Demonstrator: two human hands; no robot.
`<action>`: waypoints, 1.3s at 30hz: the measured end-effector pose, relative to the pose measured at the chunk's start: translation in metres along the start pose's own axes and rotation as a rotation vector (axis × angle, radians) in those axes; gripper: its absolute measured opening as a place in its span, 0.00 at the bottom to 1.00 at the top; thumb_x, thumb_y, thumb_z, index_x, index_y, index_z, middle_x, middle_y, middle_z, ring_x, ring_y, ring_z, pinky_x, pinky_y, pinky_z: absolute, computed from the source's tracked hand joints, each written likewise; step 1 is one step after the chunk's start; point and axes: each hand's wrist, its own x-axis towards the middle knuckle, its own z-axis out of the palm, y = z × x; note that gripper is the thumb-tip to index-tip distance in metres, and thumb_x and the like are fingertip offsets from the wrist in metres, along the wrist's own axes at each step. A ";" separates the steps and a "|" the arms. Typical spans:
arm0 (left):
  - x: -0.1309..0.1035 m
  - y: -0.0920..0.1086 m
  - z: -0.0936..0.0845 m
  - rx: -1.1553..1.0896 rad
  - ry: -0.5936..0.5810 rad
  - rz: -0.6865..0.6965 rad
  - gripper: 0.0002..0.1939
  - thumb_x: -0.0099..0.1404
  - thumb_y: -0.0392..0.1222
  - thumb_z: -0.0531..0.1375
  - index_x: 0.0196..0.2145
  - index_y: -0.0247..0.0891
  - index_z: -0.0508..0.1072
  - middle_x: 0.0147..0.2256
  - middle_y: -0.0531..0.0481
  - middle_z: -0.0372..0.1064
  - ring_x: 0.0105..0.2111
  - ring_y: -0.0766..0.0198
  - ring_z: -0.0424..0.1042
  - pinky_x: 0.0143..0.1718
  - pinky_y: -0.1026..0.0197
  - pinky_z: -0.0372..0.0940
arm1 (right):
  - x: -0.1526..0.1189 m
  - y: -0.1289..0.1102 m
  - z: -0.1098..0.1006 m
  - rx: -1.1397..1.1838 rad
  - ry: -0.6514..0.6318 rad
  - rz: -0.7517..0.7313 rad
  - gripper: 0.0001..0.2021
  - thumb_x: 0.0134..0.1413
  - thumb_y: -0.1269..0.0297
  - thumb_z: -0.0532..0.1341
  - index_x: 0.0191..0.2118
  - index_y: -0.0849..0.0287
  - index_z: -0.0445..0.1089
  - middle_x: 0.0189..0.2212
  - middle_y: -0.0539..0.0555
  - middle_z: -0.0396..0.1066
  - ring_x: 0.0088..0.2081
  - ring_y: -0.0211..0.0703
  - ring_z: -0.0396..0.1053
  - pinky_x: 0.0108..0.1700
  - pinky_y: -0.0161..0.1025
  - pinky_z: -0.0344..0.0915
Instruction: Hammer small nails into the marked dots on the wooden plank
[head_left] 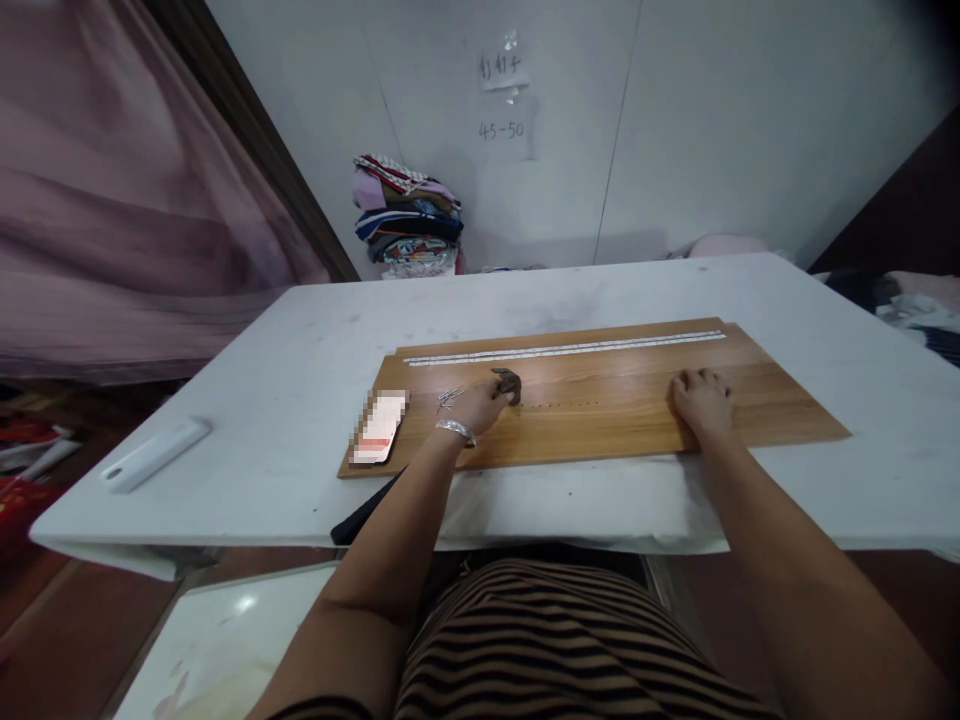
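A wooden board [600,370] lies on the white table, with a row of small dark nails or marks [559,404] across its middle. My left hand [478,408], a silver bracelet at its wrist, is closed around a hammer near its dark metal head [508,386]. The hammer's black handle [367,512] slants down to the left, partly behind my forearm. Several loose nails [448,398] lie on the board just left of that hand. My right hand [703,402] rests palm down on the board's right part, fingers apart and holding nothing.
A phone [381,428] lies on the board's left end. Two pale strips [566,349] run along its far side. At the table's left is a white tool-like object [156,455]. Folded clothes [409,215] are stacked beyond the far edge, and a pink curtain [135,180] hangs left.
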 end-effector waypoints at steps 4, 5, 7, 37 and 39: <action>0.004 -0.003 -0.001 -0.023 0.004 0.004 0.20 0.80 0.49 0.59 0.62 0.40 0.80 0.55 0.40 0.84 0.44 0.54 0.85 0.51 0.57 0.73 | 0.000 0.001 0.001 0.000 0.002 -0.010 0.30 0.78 0.57 0.43 0.63 0.64 0.78 0.66 0.73 0.72 0.68 0.64 0.65 0.69 0.61 0.60; 0.004 -0.003 -0.001 -0.026 0.003 0.003 0.20 0.80 0.49 0.59 0.62 0.40 0.80 0.54 0.40 0.84 0.44 0.54 0.84 0.51 0.57 0.73 | 0.001 0.001 0.001 -0.002 0.002 -0.011 0.30 0.78 0.57 0.43 0.63 0.64 0.78 0.66 0.73 0.72 0.68 0.64 0.65 0.69 0.62 0.60; 0.004 -0.003 -0.001 -0.028 0.004 0.000 0.20 0.80 0.49 0.59 0.62 0.40 0.80 0.53 0.40 0.85 0.44 0.54 0.84 0.51 0.57 0.73 | 0.000 0.000 0.001 -0.006 0.001 -0.009 0.30 0.78 0.57 0.43 0.64 0.64 0.77 0.67 0.73 0.72 0.68 0.64 0.64 0.69 0.61 0.60; 0.001 0.003 -0.004 -0.017 0.007 0.000 0.19 0.79 0.48 0.60 0.61 0.40 0.81 0.44 0.42 0.86 0.43 0.53 0.85 0.48 0.58 0.74 | 0.002 0.002 0.003 0.019 0.009 -0.012 0.29 0.77 0.57 0.45 0.63 0.63 0.79 0.66 0.73 0.72 0.67 0.65 0.64 0.68 0.64 0.62; 0.003 0.002 -0.004 -0.023 0.010 0.000 0.20 0.79 0.47 0.60 0.62 0.40 0.80 0.44 0.42 0.86 0.43 0.53 0.85 0.48 0.58 0.74 | 0.002 0.002 0.003 0.017 0.012 -0.015 0.29 0.77 0.57 0.46 0.63 0.63 0.79 0.66 0.73 0.72 0.67 0.65 0.65 0.69 0.64 0.62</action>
